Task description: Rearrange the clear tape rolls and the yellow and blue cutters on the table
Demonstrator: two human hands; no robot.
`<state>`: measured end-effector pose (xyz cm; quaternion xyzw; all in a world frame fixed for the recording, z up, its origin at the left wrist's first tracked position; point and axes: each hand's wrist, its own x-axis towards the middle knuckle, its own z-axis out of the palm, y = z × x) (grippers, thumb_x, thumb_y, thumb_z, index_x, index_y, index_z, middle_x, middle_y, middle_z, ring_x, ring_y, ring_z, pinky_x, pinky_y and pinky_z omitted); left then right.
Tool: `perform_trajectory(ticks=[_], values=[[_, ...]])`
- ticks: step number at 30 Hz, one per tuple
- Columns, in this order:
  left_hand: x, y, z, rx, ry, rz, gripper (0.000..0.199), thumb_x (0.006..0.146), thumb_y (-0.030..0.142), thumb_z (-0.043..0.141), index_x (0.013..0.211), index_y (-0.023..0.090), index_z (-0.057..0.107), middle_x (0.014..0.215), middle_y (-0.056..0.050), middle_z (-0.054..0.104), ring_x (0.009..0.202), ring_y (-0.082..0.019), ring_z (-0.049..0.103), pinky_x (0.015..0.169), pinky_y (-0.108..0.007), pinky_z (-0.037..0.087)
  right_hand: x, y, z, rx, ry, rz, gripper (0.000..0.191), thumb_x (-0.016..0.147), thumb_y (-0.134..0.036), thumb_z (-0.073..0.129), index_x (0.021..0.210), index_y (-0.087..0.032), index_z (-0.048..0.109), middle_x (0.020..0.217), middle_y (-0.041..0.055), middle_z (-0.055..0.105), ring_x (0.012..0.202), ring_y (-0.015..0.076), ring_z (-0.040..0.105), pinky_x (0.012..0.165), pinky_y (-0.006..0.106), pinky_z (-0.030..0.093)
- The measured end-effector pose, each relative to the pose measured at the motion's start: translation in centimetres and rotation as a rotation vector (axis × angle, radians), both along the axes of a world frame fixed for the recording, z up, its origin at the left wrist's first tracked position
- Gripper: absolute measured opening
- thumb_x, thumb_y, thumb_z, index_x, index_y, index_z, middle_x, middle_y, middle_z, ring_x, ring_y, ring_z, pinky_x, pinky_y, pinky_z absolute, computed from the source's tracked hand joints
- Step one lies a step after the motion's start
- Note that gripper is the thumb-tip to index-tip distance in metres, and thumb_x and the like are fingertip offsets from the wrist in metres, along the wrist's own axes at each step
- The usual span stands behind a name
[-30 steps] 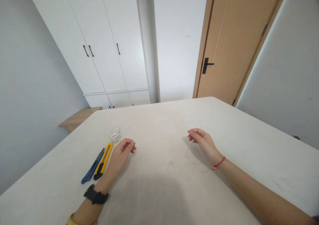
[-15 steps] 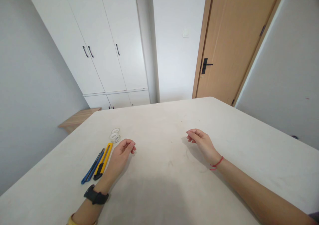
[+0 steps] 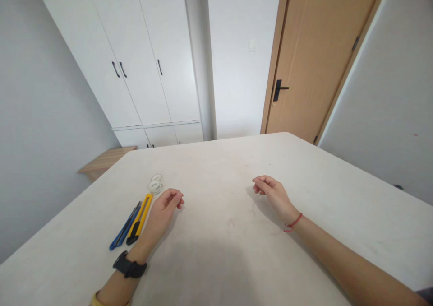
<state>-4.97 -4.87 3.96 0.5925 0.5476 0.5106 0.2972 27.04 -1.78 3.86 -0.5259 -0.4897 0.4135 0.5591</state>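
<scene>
My left hand (image 3: 165, 210) rests on the white table (image 3: 216, 261) with its fingers loosely curled in and nothing visible in them. Just left of it lies a yellow utility knife (image 3: 142, 215) with a black end. A blue utility knife (image 3: 124, 229) lies alongside, on the far left. Behind the knives are clear tape rolls (image 3: 155, 187), near the left knuckles but apart from them. Farther right, my right hand (image 3: 270, 192) also rests on its side, thumb against the curled fingers, with nothing showing in it and no object beside it.
A white wardrobe (image 3: 149, 89) with black handles stands beyond the table's far left edge. At the back right is a wooden door (image 3: 311, 62) with a black handle. A low wooden surface (image 3: 104, 161) shows past the table's left corner.
</scene>
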Motion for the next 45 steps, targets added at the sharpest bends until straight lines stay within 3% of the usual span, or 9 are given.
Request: perform_trajectory(ticks=[28,45], values=[[-0.24,0.07,-0.31,0.018,-0.039,0.009,0.024,0.079,0.044,0.058,0.078,0.019,0.057,0.063,0.001,0.061,0.06,-0.015,0.059,0.061,-0.028,0.048,-0.04,-0.1,0.03,0.009,-0.023,0.001,0.029,0.067,-0.047,0.069,0.068,-0.018,0.065,0.062,0.0031,0.063,0.059,0.0155,0.054,0.06,0.03,0.04],[-0.04,-0.24,0.05,0.015,0.019,0.015,0.023,0.081,0.043,0.054,0.073,0.021,0.053,0.061,0.001,0.059,0.061,-0.016,0.058,0.061,-0.028,0.047,-0.09,-0.21,0.23,0.007,-0.041,-0.004,0.031,0.066,-0.049,0.07,0.067,-0.019,0.065,0.061,0.0034,0.064,0.059,0.0162,0.055,0.059,0.03,0.041]])
